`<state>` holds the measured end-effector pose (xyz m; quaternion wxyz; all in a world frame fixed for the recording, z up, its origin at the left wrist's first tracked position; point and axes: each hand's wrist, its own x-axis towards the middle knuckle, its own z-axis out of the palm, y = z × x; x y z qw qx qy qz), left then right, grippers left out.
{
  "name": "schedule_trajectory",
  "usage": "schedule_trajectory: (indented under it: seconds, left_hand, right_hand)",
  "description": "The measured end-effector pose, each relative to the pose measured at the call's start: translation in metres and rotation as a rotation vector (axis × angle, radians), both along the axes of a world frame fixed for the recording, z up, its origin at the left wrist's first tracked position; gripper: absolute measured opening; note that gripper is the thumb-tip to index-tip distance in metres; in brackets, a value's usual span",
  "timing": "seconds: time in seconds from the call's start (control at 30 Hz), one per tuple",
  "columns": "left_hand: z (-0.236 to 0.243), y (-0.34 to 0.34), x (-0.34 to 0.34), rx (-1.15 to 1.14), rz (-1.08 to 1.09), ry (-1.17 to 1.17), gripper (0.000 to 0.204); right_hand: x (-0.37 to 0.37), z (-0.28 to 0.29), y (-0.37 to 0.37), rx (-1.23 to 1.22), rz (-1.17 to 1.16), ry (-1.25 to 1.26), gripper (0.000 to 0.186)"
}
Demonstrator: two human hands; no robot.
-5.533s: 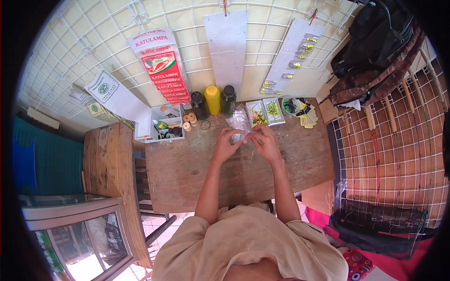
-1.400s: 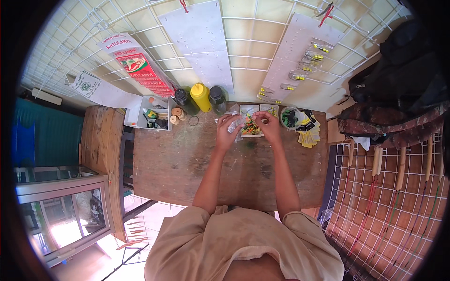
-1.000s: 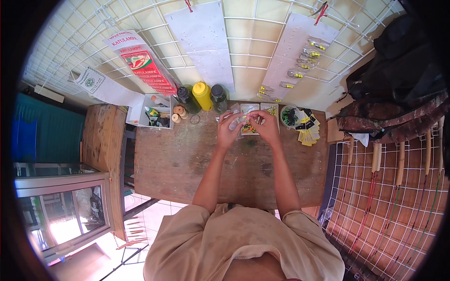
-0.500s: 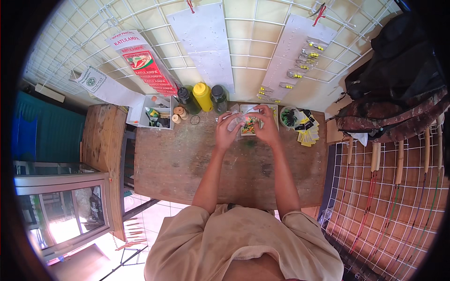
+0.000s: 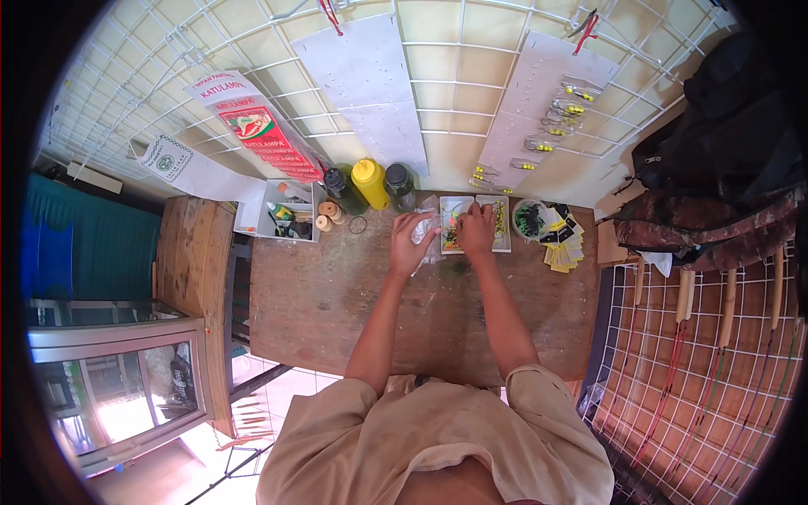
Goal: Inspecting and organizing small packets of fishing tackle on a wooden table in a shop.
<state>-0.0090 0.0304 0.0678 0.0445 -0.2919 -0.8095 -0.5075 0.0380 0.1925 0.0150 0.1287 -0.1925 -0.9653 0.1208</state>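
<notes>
My left hand point(image 5: 406, 239) grips a crumpled clear plastic bag point(image 5: 426, 228) above the wooden table point(image 5: 353, 295). Beside it, my right hand point(image 5: 475, 225) is down over a white tray point(image 5: 451, 250) of small orange, yellow and green pieces, with its fingertips bent among them. Whatever those fingertips hold is hidden. A second white tray point(image 5: 505, 246) with small yellow-green pieces lies partly behind my right hand. A round tub point(image 5: 528, 220) of dark green bits and a fan of yellow cards point(image 5: 565, 255) lie farther right.
A compartment box point(image 5: 250, 221), wooden spools point(image 5: 324, 221), two dark bottles point(image 5: 400, 187) and a yellow bottle point(image 5: 369, 183) line the back. Cards hang on a wall grid point(image 5: 454, 93). Backpacks point(image 5: 707, 151) hang right, above handled rods point(image 5: 729, 303). A glass cabinet point(image 5: 126, 396) is lower left.
My right hand has moved right and down from beside the bag onto the tray, away from my left hand, which keeps hold of the bag. The whole view has shifted slightly.
</notes>
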Motion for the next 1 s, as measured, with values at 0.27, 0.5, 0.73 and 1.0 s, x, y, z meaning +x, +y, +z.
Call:
schedule_trajectory:
  seconds: [0.27,0.5,0.73,1.0]
  left_hand:
    - [-0.004,-0.002,-0.001,-0.015,0.001,-0.003,0.032]
    - [-0.004,0.005,0.003,0.025,-0.035,0.022,0.032]
    - [-0.002,0.007,0.012,0.028,-0.025,0.031,0.033]
    - [0.003,0.01,0.02,0.088,-0.085,-0.071,0.034]
  right_hand:
    - [0.004,0.005,-0.004,-0.131,0.004,0.104,0.006]
    - [0.019,0.033,0.011,-0.787,-0.059,0.488,0.007]
    - [0.033,0.09,0.005,-0.755,0.213,0.48,0.014]
    - [0.036,0.099,0.008,-0.624,0.275,0.277,0.013]
